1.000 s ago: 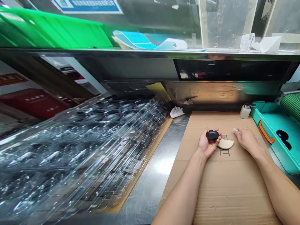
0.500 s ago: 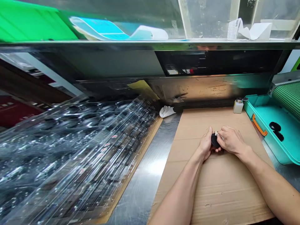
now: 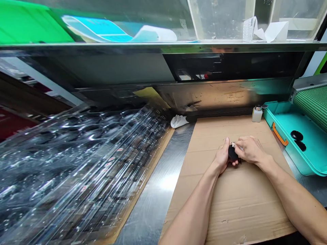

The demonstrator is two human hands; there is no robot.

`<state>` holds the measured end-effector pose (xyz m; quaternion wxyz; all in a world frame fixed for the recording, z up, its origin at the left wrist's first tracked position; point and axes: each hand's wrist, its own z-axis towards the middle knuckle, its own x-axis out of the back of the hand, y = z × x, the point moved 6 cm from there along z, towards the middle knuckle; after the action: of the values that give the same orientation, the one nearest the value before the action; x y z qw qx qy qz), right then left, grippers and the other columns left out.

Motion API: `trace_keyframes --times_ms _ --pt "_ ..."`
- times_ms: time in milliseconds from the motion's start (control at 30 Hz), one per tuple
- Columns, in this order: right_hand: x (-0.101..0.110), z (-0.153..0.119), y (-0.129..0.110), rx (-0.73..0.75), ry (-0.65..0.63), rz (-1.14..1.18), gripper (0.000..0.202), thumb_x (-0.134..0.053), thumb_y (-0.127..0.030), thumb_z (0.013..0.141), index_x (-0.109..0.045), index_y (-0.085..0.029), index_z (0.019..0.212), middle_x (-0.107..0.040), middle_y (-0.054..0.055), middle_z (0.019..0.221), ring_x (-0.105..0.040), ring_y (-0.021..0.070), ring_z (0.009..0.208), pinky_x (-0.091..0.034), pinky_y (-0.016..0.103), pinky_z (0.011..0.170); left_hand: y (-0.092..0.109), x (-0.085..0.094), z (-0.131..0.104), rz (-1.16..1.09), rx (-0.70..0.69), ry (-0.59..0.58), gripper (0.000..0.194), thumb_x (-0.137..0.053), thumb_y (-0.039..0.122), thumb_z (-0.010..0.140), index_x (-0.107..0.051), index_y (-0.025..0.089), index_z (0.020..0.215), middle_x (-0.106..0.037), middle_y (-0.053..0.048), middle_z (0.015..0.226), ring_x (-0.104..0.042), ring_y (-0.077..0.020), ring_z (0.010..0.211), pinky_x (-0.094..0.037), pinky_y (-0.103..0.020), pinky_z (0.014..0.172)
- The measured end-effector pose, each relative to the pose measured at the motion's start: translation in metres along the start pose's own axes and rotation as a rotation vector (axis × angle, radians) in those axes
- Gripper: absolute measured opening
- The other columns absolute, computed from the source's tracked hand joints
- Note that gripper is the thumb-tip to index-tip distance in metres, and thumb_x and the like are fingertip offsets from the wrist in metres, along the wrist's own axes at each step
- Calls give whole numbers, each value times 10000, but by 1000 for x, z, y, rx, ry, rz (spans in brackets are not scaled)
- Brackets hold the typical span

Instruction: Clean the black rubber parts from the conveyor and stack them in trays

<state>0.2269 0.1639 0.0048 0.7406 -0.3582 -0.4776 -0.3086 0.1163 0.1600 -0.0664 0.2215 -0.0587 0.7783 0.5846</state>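
The left grip (image 3: 222,154) is curling around a black piece (image 3: 232,153), thumb pointing up. The right grip (image 3: 249,148) is narrowing to a pinch on a small white wad (image 3: 233,144), which is meeting the upper part of that piece. The black piece is sitting between the two palms, over the cardboard (image 3: 235,204) that is covering part of the steel desk (image 3: 163,173).

To the right, a teal bin (image 3: 310,169) with an orange clip (image 3: 279,133) is holding two black discs (image 3: 296,135), which are lying against each other. Just beside its far corner, a bottle (image 3: 257,115) with a metal top is standing upright; what it is containing, I cannot tell.

To the left, stacked clear trays (image 3: 102,163) are showing rows of dark hollows, and blur and glare are hiding whether anything is filling them. On the shelf (image 3: 127,48) above, a green box (image 3: 30,23) is standing beside curling labels (image 3: 102,29), its contents not showing.
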Motion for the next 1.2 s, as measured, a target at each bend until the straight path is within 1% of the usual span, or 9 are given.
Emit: trace_keyframes --times_ms 133,200,267,400,533,700,800,933,1200 --pt "12 0 38 -153 225 172 347 -489 -363 995 -728 -213 792 -639 44 778 -582 174 750 -402 282 698 21 11 -5 -273 -1 45 620 -398 662 974 -676 109 935 -702 -117 661 -641 -175 481 -474 -236 411" --pt "17 -1 44 -142 363 301 309 -495 -389 1003 -741 -207 958 -677 65 877 -617 192 829 -443 289 748 28 17 -6 -400 25 71 597 -348 609 1010 -656 110 901 -707 -141 700 -672 -180 551 -510 -232 463" --pt "16 0 38 -107 410 425 290 -548 -400 982 -700 -208 1138 -699 69 965 -641 201 868 -474 298 775 29 19 -4 -446 60 72 609 -299 574 1031 -649 104 863 -717 -164 746 -689 -186 594 -515 -228 473" --pt "5 -1 4 -80 335 508 209 -585 -381 966 -692 -212 1026 -702 54 921 -649 193 841 -489 288 762 21 13 2 -424 31 33 622 -302 574 1035 -664 111 831 -704 -114 733 -665 -177 579 -485 -238 442" --pt "-3 -6 -29 -41 238 331 211 -522 -308 995 -717 -229 990 -673 57 949 -625 180 868 -465 265 751 13 13 5 -419 -70 73 497 -526 545 984 -660 134 739 -640 -17 648 -611 -111 572 -495 -201 544" --pt "-9 -6 -40 26 79 175 206 -529 -294 994 -731 -257 982 -675 33 1000 -609 168 850 -427 259 701 12 19 5 -329 -123 137 515 -594 581 932 -689 113 739 -651 -29 659 -607 -114 593 -465 -209 563" --pt "-5 -4 -32 -38 114 128 230 -510 -287 1005 -733 -242 978 -676 43 984 -614 176 874 -426 263 702 11 19 7 -335 -111 146 491 -615 572 921 -673 125 729 -618 -7 617 -564 -103 537 -431 -213 521" --pt "-6 -3 -33 12 122 151 232 -514 -300 1006 -735 -244 961 -685 43 994 -623 175 907 -443 258 734 10 18 8 -368 -101 164 463 -629 540 924 -655 129 712 -625 -12 640 -584 -108 566 -460 -216 564" --pt "-4 -3 -43 52 311 294 225 -524 -293 1002 -741 -240 980 -677 41 945 -626 172 893 -464 264 802 9 8 4 -491 -90 140 484 -625 562 922 -586 159 656 -591 -6 633 -577 -122 580 -467 -240 591"
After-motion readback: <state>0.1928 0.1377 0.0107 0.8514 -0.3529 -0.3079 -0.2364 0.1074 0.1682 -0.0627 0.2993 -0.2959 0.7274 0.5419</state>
